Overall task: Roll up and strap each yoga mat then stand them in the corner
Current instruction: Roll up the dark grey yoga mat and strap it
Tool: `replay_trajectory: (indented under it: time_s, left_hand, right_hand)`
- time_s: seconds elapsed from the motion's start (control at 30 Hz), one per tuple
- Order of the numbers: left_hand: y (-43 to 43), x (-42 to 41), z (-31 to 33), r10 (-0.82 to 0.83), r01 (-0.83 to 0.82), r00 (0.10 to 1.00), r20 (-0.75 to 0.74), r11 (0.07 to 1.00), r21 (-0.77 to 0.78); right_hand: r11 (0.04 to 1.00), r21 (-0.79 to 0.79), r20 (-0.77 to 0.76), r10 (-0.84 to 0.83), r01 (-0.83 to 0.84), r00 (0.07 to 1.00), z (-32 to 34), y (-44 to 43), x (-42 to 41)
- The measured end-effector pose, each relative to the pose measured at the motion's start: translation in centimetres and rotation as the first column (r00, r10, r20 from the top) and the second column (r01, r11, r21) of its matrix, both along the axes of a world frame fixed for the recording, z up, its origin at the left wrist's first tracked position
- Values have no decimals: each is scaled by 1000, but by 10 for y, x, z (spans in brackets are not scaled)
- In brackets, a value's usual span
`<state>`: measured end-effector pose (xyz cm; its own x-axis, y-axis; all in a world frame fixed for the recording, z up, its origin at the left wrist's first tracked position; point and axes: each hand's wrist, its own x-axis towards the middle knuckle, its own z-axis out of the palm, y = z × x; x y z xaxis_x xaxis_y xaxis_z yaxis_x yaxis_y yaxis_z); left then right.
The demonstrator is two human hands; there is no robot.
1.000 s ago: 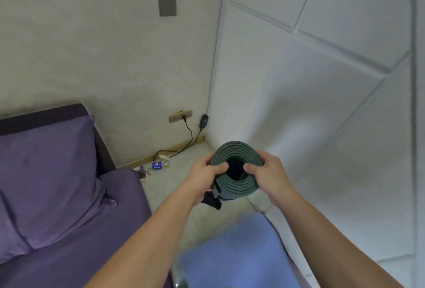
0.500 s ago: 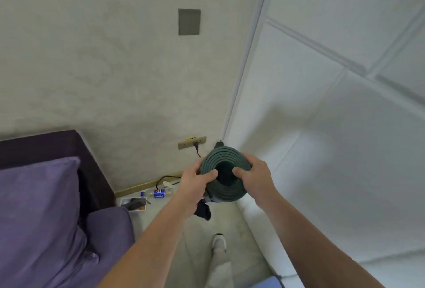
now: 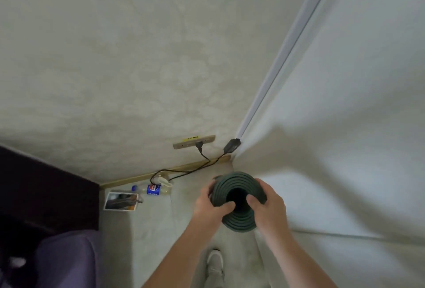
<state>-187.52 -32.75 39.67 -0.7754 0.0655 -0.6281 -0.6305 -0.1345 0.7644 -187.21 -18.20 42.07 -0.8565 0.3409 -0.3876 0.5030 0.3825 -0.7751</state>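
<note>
Both grasping: left hand [image 3: 212,205] and right hand [image 3: 268,202] clamp the top rim of the rolled green mat [image 3: 239,223], thumbs hooked into the core, roll end-on to camera. Over the last second it's been carried in, and now sits just short of the corner [image 3: 232,156], over the floor [image 3: 161,218]. Set-down looks next. Can't see the roll's lower end, the strap, or any floor contact. Blue mat has gone out of frame.
</note>
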Motion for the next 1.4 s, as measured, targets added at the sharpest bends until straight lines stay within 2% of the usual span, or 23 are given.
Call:
replay_trajectory:
  time_s: [0.07, 0.33, 0.63, 0.67, 0.73, 0.83, 0.9, 1.0, 1.1, 1.2, 1.3, 1.4]
  left_hand:
    - [8, -23, -33, -4, 5, 1000, 22, 1000, -26]
    - [28, -105, -141, -73, 74, 997, 21, 997, -33]
    - [49, -191, -173, -31, 32, 999, -32, 999, 7]
    - [52, -201, -172, -35, 34, 998, -48, 999, -9]
    - [59, -218, -169, -69, 63, 994, -80, 995, -73]
    - [69, -234, -164, -134, 124, 988, -72, 984, -128]
    - [76, -238, -160, -153, 146, 987, -46, 981, -130]
    - [83, -237, -159, -173, 165, 984, -40, 975, -146]
    - [81, -235, -160, -151, 146, 988, -36, 983, -111]
    - [82, -232, -160, -126, 124, 992, -16, 986, -113]
    - [81, -231, -153, -94, 104, 993, 72, 985, -135]
    - [71, -228, -140, -37, 64, 987, 154, 983, -172]
  right_hand:
    - [999, -25, 2, -43, 43, 999, -27, 6, -21]
    - [995, 74, -40, -60, 63, 997, -133, 31, -90]
    - [990, 87, -110, -104, 114, 988, -178, 49, -178]
    - [988, 120, -116, -79, 93, 990, -177, 51, -188]
    - [958, 287, -114, 27, 6, 993, -172, 52, -199]
    - [825, 553, -164, 241, -113, 957, -160, 46, -193]
    - [725, 648, -128, 406, -234, 905, -163, 48, -183]
    - [656, 644, 50, 479, -395, 876, -173, 55, -176]
    - [592, 686, 85, 513, -423, 854, -179, 55, -175]
    - [596, 664, 109, 521, -452, 846, -178, 54, -176]
    - [622, 599, 125, 549, -504, 826, -163, 54, -175]
    - [677, 585, 28, 535, -448, 845, -148, 52, -169]
